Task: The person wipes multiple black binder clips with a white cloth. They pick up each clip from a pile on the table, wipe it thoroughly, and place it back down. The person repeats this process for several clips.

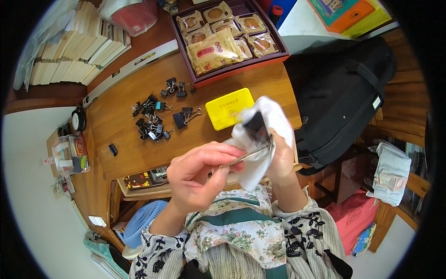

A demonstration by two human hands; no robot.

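My left hand (195,174) pinches a metal wire handle (250,155) between thumb and fingers. This handle appears to belong to a large black binder clip (256,123), which is blurred and partly wrapped in a white cloth (278,113). My right hand (283,157) grips the cloth and the clip from the right, with its fingers largely hidden behind the cloth. Just beyond the cloth lies a yellow box (226,106), its near right corner covered. Farther left on the wooden desk (115,130), a large black binder clip (186,117) lies by a pile of smaller ones (150,120).
An open box of wrapped pastries (223,64) stands at the desk's back. A black bag (343,101) sits to the right. Below the desk edge, a drawer (139,193) is partly pulled out, near a blue fan (144,221). One small clip (112,150) lies apart at left.
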